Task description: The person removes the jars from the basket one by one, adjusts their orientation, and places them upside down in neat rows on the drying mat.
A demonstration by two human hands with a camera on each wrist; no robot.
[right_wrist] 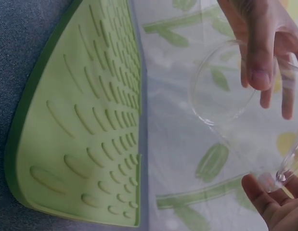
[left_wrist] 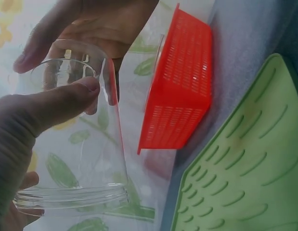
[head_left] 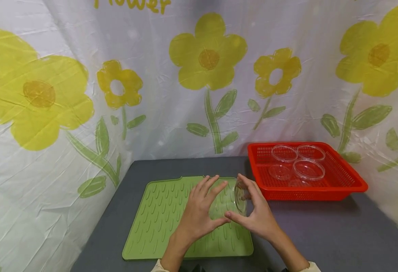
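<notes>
In the head view, my left hand (head_left: 197, 213) and right hand (head_left: 258, 215) face each other over the green mat (head_left: 161, 219), fingers spread and curved around the two ends of the clear jar (head_left: 229, 198), which is sideways, left of the red basket (head_left: 314, 194). In the left wrist view, my left thumb lies across the jar, but the other left fingers are mostly hidden. In the right wrist view, the transparent wall is hard to distinguish, and my right hand is cut off.
</notes>
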